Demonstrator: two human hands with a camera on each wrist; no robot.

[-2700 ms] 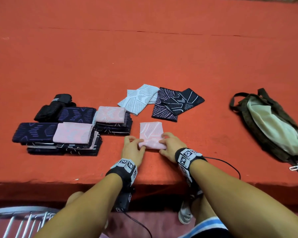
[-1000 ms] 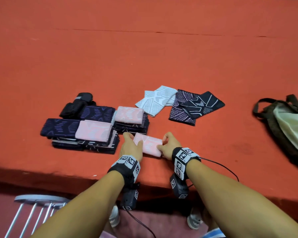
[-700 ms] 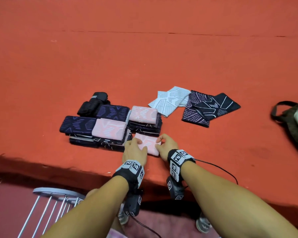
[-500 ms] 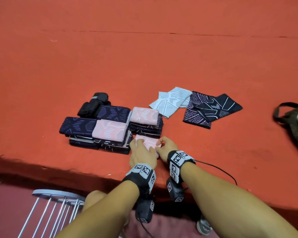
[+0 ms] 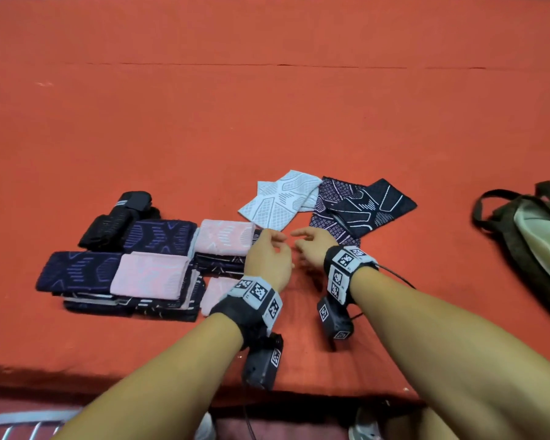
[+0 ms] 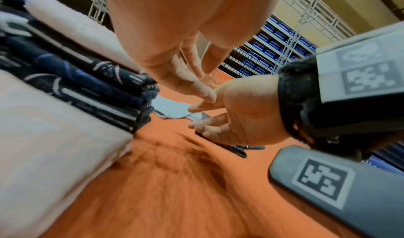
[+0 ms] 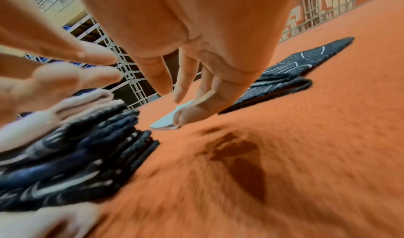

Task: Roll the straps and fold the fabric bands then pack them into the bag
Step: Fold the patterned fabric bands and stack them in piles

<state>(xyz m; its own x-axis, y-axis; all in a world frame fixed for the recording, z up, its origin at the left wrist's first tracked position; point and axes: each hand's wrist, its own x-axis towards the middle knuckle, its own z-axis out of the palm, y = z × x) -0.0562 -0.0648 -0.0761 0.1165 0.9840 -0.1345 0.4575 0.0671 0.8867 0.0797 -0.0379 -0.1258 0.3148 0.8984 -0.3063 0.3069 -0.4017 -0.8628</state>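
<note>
Both hands empty, fingers loose, left hand (image 5: 269, 260) beside right hand (image 5: 311, 249), folded pink band (image 5: 215, 292) by the stacks (image 5: 159, 274), bag (image 5: 534, 246) far right in head view only, wrist views showed railings (image 7: 131, 79), open orange table (image 5: 267, 122) beyond.

Left hand (image 5: 269, 260), right hand (image 5: 311, 247) side by side — fingers relaxed, empty.

Head cam overhead; wrist cams low, shared folded stacks (image 5: 223, 246)

I've got an orange felt surface (image 5: 267, 122) filling the head view, a metal rack (image 5: 23, 423) peeking in bottom-left, and blue-filled wire shelving (image 6: 273, 51) behind.
</note>
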